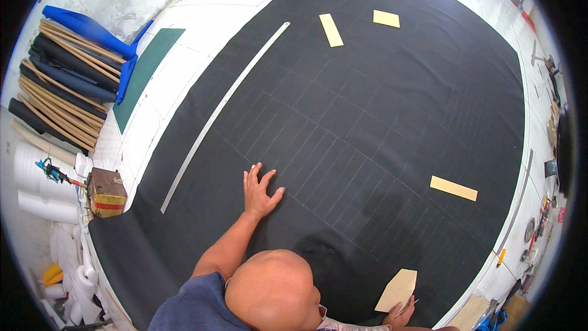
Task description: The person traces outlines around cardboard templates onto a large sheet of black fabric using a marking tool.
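Observation:
My left hand [260, 193] rests on a wide black sheet [367, 79], fingers spread, holding nothing. Thin pale ruled lines and narrow strips are drawn across the sheet beside it. At the lower right my right hand [400, 314] grips the near end of a beige card template [398, 289] with angled corners. A thin pale stick-like thing shows at those fingers, too small to name. Left of my left hand lies a long metal ruler [226, 101], slanting across the sheet.
Loose card pieces lie on the sheet: a strip [453, 188] at right, another strip [331, 30] and a rectangle [386, 19] farther off. Rolls of material [67, 86], a green mat [147, 79] and a box [106, 192] stand or lie at left. Tools line the right edge, among them a yellow cutter [501, 257].

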